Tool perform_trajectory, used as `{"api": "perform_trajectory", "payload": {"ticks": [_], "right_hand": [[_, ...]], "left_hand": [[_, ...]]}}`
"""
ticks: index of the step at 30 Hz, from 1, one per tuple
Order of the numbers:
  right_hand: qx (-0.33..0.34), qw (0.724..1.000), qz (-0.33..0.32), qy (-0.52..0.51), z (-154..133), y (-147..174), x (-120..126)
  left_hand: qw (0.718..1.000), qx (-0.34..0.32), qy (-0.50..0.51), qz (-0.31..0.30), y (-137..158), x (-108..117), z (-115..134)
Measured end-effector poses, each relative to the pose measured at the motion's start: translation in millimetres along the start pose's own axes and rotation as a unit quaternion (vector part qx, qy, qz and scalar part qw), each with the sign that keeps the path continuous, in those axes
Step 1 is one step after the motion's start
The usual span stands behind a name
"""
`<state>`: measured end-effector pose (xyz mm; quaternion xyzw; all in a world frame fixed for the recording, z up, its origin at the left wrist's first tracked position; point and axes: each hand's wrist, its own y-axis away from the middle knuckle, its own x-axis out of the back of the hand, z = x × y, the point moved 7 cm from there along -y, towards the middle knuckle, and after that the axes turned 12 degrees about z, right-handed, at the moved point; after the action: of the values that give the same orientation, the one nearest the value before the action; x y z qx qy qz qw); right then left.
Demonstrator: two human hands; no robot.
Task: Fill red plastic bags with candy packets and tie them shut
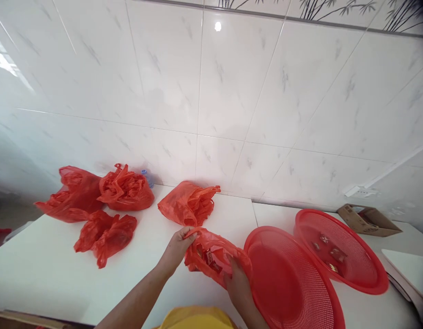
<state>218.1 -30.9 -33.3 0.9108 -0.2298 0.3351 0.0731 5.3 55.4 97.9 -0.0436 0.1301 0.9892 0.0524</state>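
Note:
A thin red plastic bag (228, 246) is held mouth-up over the white table, left of a red basket. My left hand (179, 246) pinches the bag's rim on its far left side. On the near right side, my right hand (236, 278) grips the bag, its fingers partly hidden by the plastic. Through the opening show small red packets (209, 259) with light printing. The near red basket (314, 285) stands beside my right hand, its bottom bare. Behind it, another red basket (379, 276) holds several small packets (337, 253).
Red plastic bags stand on the white table (43, 265): one bag (187, 203) near the wall, and bags (127, 189), (74, 194), (107, 237) at left. A bluish bottle (148, 177) is behind them. At right are a cardboard box (365, 221) and a power strip (361, 192).

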Motion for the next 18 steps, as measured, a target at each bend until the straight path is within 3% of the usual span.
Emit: {"api": "perform_trajectory", "payload": {"ticks": [6, 10, 12, 15, 18], "right_hand": [[0.086, 0.961, -0.122, 0.232, -24.9, 22.1, -13.6], [0.155, 0.936, -0.108, 0.297, -47.7, 21.9, -7.5], [0.158, 0.931, -0.093, 0.316, -46.6, 14.6, -5.2], [0.119, 0.943, -0.067, 0.304, -31.0, 0.5, -4.7], [0.047, 0.984, -0.016, 0.174, -12.5, -9.7, -4.8]], "left_hand": [[0.997, 0.034, -0.029, 0.069, -0.7, 27.7, -24.4], [0.995, 0.059, -0.037, 0.071, 5.0, 30.6, -32.3], [0.995, 0.063, -0.04, 0.073, 7.0, 31.1, -31.2], [0.995, 0.058, -0.038, 0.073, 7.3, 32.6, -28.9], [0.996, 0.053, -0.036, 0.066, 3.6, 34.2, -31.4]]}}
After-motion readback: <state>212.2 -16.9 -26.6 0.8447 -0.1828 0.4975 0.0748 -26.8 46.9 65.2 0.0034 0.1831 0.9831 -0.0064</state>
